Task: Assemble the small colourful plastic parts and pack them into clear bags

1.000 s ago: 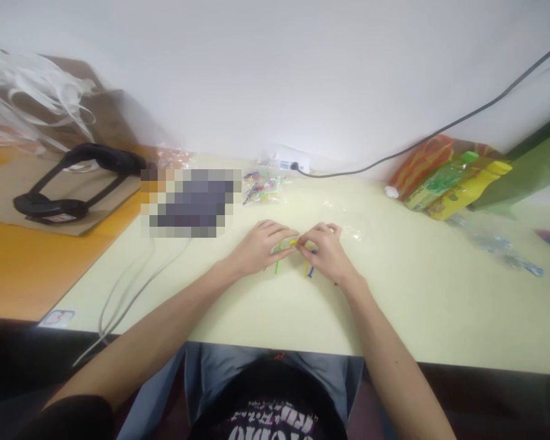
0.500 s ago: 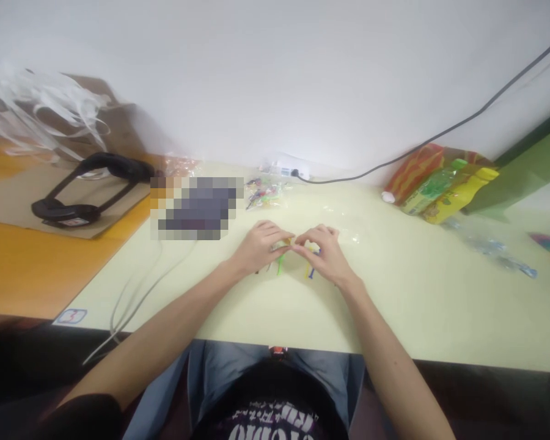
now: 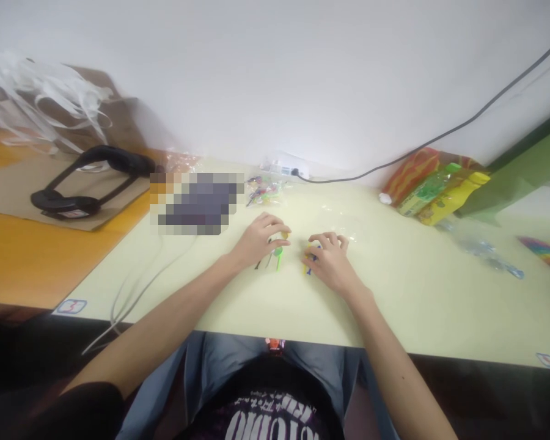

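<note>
My left hand (image 3: pixel 256 240) pinches a small round yellow piece (image 3: pixel 285 234) between thumb and fingers, held over the table. Beneath and beside it lie a small green plastic piece (image 3: pixel 278 257) with a round head and thin stem, and a dark thin piece (image 3: pixel 257 265). To the right, my right hand (image 3: pixel 330 259) is low over the table with curved fingers apart, around a small yellow plastic piece (image 3: pixel 305 269) and a blue one (image 3: pixel 309 272). The fingers partly hide both pieces.
Behind the hands lies a clear bag of colourful small pieces (image 3: pixel 262 192). A pixelated dark object (image 3: pixel 199 201) sits left of it. Bottles (image 3: pixel 453 198) and crumpled clear plastic (image 3: pixel 490 253) are on the right. A black padded device (image 3: pixel 91 180) rests on cardboard at far left.
My hands have drawn apart from where their fingertips met. The left keeps the small yellow piece; the right has moved to the right, over the yellow and blue pieces.
</note>
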Available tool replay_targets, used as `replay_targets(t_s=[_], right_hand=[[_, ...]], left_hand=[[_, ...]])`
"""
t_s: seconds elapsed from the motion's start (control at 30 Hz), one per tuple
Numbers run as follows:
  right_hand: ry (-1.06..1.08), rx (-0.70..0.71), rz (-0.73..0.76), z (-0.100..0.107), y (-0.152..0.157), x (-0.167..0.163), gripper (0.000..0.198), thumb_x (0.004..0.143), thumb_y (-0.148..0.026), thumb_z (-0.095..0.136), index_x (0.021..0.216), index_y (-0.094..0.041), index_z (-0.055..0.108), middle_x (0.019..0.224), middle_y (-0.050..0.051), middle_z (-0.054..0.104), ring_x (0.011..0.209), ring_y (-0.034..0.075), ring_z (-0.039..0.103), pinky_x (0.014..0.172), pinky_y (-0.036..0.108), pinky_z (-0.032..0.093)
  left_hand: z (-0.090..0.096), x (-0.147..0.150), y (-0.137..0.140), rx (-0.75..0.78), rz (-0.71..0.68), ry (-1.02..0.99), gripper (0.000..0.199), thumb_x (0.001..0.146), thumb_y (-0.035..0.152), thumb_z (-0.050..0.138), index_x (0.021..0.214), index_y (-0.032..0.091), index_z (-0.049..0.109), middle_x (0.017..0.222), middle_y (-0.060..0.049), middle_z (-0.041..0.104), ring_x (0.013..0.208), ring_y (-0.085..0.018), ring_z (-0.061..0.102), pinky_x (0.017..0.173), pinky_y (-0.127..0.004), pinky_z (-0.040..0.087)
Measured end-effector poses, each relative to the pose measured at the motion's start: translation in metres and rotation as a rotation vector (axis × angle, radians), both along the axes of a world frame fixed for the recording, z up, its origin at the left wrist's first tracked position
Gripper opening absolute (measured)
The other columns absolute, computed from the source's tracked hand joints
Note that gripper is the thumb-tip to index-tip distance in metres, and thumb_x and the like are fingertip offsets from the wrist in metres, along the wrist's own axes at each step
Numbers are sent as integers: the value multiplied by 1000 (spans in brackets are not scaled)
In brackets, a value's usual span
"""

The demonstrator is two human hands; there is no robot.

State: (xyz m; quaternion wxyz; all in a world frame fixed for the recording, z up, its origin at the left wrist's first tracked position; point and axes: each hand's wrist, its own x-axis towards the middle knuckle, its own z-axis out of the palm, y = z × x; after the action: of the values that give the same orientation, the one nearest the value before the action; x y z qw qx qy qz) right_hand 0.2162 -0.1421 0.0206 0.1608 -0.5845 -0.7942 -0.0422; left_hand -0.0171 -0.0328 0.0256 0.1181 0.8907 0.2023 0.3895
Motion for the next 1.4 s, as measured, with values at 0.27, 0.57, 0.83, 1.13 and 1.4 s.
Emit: replay_targets(t_s=[0.27,0.57,0.83,1.13,1.4], right_hand=[[202,-79,5,-8,4,4,17,99,-32,61,90,-26,75,117,8,70,113,28,52,96,48,32],[275,-67,-61,-17,6,13,15,97,-34,65,88,-27,75,122,8,66,117,30,50,99,50,33],[361,-12,-20,-2,1,1,18,98,-31,61,85,-26,73,126,8,66,122,30,50,101,50,37],[802,-59,-9,46,36,18,17,96,-36,58,86,-24,62,82,2,65,68,18,59,73,36,49],[693,-28,57,25,60,22,18,97,-35,55,85,-23,60,89,5,65,78,20,58,75,35,48]], left_hand=[[-3,1,0,-64,-33,-68,19,96,29,68,112,20,73,110,-9,73,107,-22,65,98,-41,54],[-5,0,1,-54,-25,-63,20,94,30,71,112,21,73,112,-9,74,108,-22,66,99,-41,53],[-4,1,-1,-77,-58,-76,23,93,32,73,113,21,72,110,-9,73,106,-21,67,97,-40,54],[1,5,-13,-195,-146,-110,22,96,33,69,113,18,70,102,-10,73,89,-17,69,86,-31,58],[1,13,-13,-277,-113,-159,22,95,35,71,110,19,70,101,-8,74,87,-16,68,85,-31,56]])
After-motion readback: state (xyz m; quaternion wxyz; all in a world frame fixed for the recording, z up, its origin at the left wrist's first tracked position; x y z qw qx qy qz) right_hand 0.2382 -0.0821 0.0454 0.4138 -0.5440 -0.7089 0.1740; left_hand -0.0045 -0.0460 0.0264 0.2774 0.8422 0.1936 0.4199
